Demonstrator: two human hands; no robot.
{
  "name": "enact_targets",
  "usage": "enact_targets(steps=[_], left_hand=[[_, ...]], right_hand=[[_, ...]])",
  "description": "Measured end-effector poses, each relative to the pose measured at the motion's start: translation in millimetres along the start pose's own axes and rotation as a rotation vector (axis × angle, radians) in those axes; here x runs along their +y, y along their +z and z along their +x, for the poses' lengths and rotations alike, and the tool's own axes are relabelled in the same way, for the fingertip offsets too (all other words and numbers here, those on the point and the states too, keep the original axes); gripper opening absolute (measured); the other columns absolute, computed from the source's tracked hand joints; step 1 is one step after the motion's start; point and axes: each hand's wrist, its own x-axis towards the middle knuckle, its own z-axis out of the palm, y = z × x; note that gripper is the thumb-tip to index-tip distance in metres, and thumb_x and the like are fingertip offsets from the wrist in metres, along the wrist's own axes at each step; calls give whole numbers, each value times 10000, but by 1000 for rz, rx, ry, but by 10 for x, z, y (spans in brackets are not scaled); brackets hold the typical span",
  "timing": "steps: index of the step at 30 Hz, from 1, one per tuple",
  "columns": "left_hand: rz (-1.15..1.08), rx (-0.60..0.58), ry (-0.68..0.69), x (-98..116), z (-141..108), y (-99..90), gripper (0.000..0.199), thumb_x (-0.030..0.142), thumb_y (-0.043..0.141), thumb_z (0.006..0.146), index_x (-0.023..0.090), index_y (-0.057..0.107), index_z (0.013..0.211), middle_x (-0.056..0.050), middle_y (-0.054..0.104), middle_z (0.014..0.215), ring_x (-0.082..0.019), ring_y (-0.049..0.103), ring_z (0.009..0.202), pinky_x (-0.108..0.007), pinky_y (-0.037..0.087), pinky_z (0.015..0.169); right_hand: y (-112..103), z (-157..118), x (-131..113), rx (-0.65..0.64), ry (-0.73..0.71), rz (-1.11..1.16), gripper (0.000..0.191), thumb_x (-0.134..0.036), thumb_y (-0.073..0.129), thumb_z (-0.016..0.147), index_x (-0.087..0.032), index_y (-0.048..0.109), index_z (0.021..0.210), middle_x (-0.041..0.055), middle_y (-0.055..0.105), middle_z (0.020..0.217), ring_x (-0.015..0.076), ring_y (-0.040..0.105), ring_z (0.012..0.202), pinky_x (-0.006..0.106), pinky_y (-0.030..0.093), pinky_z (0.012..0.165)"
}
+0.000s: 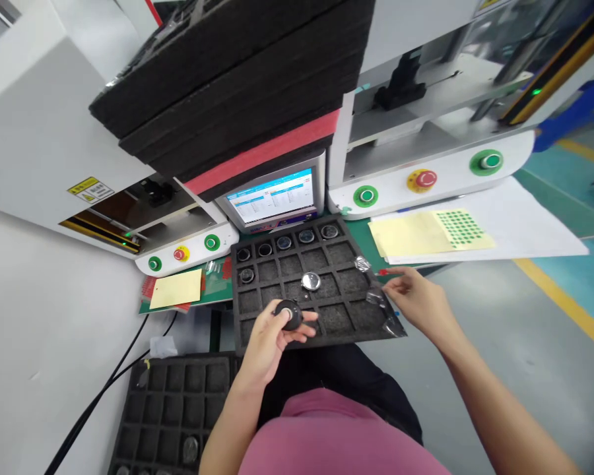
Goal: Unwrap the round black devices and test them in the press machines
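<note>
My left hand [272, 336] grips a round black watch case [291, 315] above the near side of a black foam tray [336, 318]. The thumb presses on its pale centre, and some of the other fingers stretch out past it. Beneath, a silver-rimmed watch case [311, 281] lies face up in the tray. Several dark round watch cases [284, 243] fill the far row, and another [246, 275] sits at the left. My right hand [416, 297] is at the tray's right edge, fingers closed together, with a small red thing [383, 272] at the fingertips; its kind is unclear.
A screen [272, 198] stands behind the tray, under stacked black foam [237, 92]. White machines with green and red buttons [426, 179] flank it. Yellow sheets [410, 236] and white paper [529, 221] lie at right. Another foam tray [178, 409] is lower left, near black cables [94, 399].
</note>
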Motion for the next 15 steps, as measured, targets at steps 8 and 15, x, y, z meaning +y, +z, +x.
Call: enact_targets(steps=[8,15], left_hand=[[-115,51,18,-61,-35,87,386,385,825,677,146,543,791,-40,707,778,-112,652,658,-191,489,597],[-108,-56,122,-153,-75,67,467,547,672,808,106,616,950,-132,750,906,-67,536,464,-184,412,432]], right_hand=[[-94,-632,-896,-13,-13,491,324,-450,743,724,-239,589,916,23,703,758,192,694,692,326,590,706],[193,-961,-1338,-206,47,933,313,-205,783,731,-250,556,941,-34,695,680,112,672,595,194,571,600]])
